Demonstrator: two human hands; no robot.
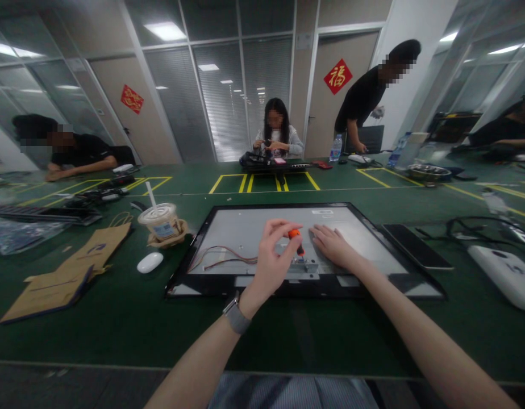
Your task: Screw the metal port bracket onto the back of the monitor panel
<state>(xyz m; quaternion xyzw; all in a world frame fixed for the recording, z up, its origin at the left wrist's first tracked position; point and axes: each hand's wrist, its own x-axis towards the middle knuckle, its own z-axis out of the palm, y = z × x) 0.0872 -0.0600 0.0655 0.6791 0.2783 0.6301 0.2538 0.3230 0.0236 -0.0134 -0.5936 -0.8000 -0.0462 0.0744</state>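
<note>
My left hand [276,253] is closed around a short orange and black screwdriver [295,233]. The screwdriver stands nearly upright, its tip at a small metal bracket [305,267] near the front edge of a panel. That panel [241,227], grey inside a black frame like the back of a monitor, lies flat on the table. My right hand [333,245] rests flat on the panel with fingers stretched out, to the right of the screwdriver. Thin cables [228,254] run over the panel, left of my left hand.
On the left are a drink cup [160,222] in a cardboard holder, a white earbud case [150,262] and a paper bag [75,267]. A black phone [416,246] and a white device [503,275] lie right. Several people sit or stand around the green table [262,335].
</note>
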